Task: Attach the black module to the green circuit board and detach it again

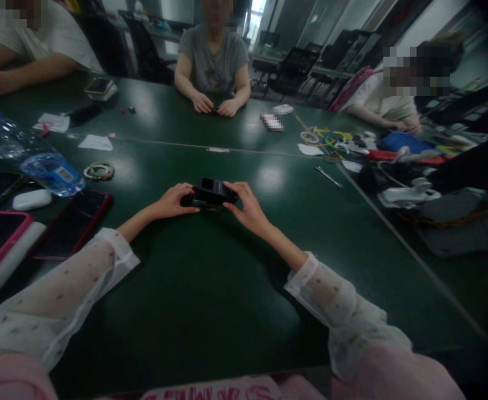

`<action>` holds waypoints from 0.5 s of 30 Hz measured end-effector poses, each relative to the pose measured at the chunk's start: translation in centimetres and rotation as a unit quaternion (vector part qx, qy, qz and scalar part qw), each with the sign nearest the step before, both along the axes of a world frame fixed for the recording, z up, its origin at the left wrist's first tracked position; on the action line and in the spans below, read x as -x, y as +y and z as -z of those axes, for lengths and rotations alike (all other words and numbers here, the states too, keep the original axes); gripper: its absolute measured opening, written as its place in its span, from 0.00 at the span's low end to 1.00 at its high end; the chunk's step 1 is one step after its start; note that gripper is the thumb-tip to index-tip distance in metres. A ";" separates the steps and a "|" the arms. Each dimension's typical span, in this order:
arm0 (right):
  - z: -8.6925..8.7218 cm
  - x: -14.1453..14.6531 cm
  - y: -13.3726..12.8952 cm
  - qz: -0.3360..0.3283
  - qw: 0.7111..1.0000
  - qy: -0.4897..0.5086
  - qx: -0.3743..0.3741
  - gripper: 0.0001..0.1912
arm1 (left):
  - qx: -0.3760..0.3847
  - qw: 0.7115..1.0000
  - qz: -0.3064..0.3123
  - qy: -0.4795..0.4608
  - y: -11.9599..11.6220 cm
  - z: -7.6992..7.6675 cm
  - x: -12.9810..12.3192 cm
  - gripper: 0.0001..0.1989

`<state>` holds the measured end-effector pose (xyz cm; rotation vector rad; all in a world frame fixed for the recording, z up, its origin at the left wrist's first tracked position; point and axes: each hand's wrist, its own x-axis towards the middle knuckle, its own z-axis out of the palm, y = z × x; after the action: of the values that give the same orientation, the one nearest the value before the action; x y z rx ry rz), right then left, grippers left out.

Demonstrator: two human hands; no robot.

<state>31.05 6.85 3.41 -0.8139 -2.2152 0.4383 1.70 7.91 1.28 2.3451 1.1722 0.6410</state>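
Observation:
A small black boxy device with a dark screen-like face and a hint of green at its lower edge is held at the middle of the dark green table. My left hand grips its left side, thumb low and fingers above. On the right side, my right hand has its fingers on top and its thumb underneath. The exact kind of device is too dark to make out.
To my left are a water bottle, a red-edged phone, a white case and a bracelet. A wrench lies right of centre, near tangled cables. Several people sit around the table.

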 end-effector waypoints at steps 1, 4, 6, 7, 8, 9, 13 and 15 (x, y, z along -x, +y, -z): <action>0.0 0.0 0.0 -0.001 1.000 -0.010 0.003 0.28 | 0.004 1.000 -0.002 -0.004 0.0 0.0 0.0 0.30; 0.0 -0.1 -0.1 0.005 1.000 -0.028 0.008 0.31 | 0.014 1.000 -0.015 -0.008 -0.1 -0.2 -0.1 0.40; -0.2 -0.2 -0.1 0.023 0.999 -0.026 0.001 0.34 | 0.016 1.000 -0.016 -0.005 -0.2 -0.4 -0.1 0.43; -0.3 -0.3 -0.1 0.034 0.999 -0.025 -0.001 0.36 | 0.018 1.000 -0.015 -0.003 -0.3 -0.5 -0.1 0.43; -0.3 -0.3 -0.2 0.044 0.999 -0.023 -0.001 0.36 | 0.020 1.000 -0.013 -0.001 -0.3 -0.6 -0.2 0.43; -0.4 -0.3 -0.2 0.051 0.998 -0.020 0.000 0.35 | 0.022 1.000 -0.011 0.000 -0.3 -0.6 -0.2 0.42; 0.0 -0.3 -0.1 0.056 0.998 -0.005 0.017 0.32 | 0.027 0.999 -0.018 0.003 -0.3 -0.6 -0.3 0.36; 0.6 -0.3 0.0 0.049 0.998 0.001 0.028 0.32 | 0.024 0.999 -0.021 0.006 -0.3 -0.5 -0.3 0.34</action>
<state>31.34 6.88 2.85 -0.9474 -2.1587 0.4554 1.97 7.62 1.81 2.2931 1.2307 0.6075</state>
